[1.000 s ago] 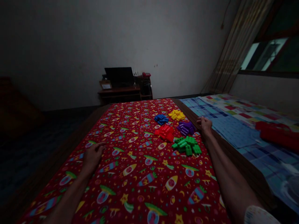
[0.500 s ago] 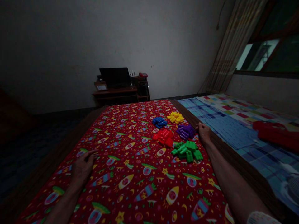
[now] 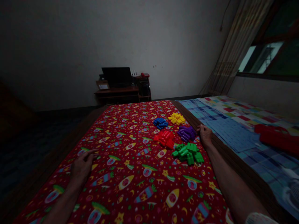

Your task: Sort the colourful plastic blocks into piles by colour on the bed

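Observation:
My left hand (image 3: 82, 164) rests on the red patterned cloth (image 3: 133, 199) at the left, fingers stretched forward, thumb apart, holding nothing. At the cloth's right edge lies my right hand (image 3: 205, 136), its fingers loosely curled in, with no object visible in them. Closest to it are the purple toy blocks (image 3: 187, 133), just to its left. Green toy blocks (image 3: 188, 153) sit nearer to me, and red toy blocks (image 3: 164, 138) lie left of the purple ones. Farther back are piles of blue toy blocks (image 3: 160, 123) and yellow toy blocks (image 3: 177, 118).
A dark wooden rim (image 3: 187, 113) borders the cloth. To the right is a bed with a checked cover (image 3: 233, 130) and a red bag-like item (image 3: 280, 138). A monitor (image 3: 117, 77) stands on a small desk (image 3: 116, 91) by the wall. A curtain (image 3: 243, 46) hangs beside the window.
The camera view has shifted slightly, so the desk and block piles appear a little farther right. Both hands stay in nearly the same places, and the piles look unchanged.

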`<state>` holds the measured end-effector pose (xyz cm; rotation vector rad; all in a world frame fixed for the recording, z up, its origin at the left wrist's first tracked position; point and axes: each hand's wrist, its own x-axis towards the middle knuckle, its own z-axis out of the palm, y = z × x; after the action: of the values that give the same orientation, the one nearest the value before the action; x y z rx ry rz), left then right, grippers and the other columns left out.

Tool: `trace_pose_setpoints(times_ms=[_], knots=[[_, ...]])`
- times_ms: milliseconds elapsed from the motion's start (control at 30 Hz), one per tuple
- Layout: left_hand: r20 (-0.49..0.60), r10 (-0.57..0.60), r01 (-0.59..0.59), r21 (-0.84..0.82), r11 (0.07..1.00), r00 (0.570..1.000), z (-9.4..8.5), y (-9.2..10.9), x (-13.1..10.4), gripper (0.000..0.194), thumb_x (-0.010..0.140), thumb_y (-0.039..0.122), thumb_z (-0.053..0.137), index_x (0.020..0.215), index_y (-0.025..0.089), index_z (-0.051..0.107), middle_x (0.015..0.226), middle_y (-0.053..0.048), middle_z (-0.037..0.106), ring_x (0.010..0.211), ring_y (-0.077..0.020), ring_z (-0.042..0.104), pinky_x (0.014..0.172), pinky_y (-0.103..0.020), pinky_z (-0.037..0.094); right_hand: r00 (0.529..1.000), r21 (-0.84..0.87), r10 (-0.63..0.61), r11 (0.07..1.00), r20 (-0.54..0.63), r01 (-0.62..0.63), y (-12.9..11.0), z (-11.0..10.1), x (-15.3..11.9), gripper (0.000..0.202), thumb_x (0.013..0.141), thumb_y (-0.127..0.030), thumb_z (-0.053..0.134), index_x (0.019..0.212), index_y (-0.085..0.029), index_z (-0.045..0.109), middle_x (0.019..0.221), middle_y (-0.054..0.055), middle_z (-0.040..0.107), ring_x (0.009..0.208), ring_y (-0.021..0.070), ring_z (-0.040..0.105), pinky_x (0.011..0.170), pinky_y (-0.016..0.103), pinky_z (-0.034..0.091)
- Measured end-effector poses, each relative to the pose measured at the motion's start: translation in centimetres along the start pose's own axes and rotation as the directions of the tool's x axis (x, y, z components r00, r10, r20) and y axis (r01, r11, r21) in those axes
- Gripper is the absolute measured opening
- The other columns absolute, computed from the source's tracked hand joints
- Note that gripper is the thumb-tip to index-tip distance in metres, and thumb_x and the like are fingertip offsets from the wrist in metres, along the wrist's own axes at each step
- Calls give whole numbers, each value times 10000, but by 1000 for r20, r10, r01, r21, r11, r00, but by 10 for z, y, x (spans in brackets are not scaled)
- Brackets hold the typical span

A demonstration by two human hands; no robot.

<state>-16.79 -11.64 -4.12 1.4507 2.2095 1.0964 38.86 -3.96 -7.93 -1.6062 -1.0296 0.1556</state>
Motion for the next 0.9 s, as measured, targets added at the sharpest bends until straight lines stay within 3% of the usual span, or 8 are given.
trace_pose_setpoints(times_ms=[433, 700, 767, 900], knots=[[-25, 8, -8, -14, 1000, 1000, -2, 0, 1, 230, 734, 307, 511, 876, 218, 669, 641, 19, 722, 849, -245, 710, 701, -309, 533, 1000, 31, 22, 999, 8, -23, 3, 1, -1, 566, 811, -617, 393, 763, -134, 684, 596, 78, 675, 546, 202, 595, 584, 318, 451], [11, 0, 1, -114, 993, 1000, 4, -13, 7, 247, 740, 325, 518, 906, 212, 663, 699, -5, 735, 867, -237, 708, 718, -295, 533, 1000, -21, 11, 1000, -2, -11, 3, -1, -2, 597, 816, -635, 378, 752, -134, 696, 614, 95, 686, 583, 219, 617, 631, 337, 469], [12, 3, -1, -98, 995, 1000, 4, -13, 7, 256, 736, 321, 520, 915, 209, 663, 708, -9, 737, 878, -239, 705, 717, -294, 532, 1000, -13, 10, 1000, 1, -10, 5, 2, -1, 598, 831, -614, 366, 807, -122, 706, 694, 117, 713, 646, 231, 644, 680, 350, 486], [-6, 14, -14, -55, 998, 1000, 2, -8, 5, 245, 720, 338, 518, 873, 221, 669, 673, 3, 735, 849, -252, 712, 687, -305, 536, 997, 47, -13, 999, 82, 9, 7, 15, 6, 612, 848, -593, 359, 1048, -129, 703, 1083, 156, 707, 978, 268, 654, 867, 395, 480]])
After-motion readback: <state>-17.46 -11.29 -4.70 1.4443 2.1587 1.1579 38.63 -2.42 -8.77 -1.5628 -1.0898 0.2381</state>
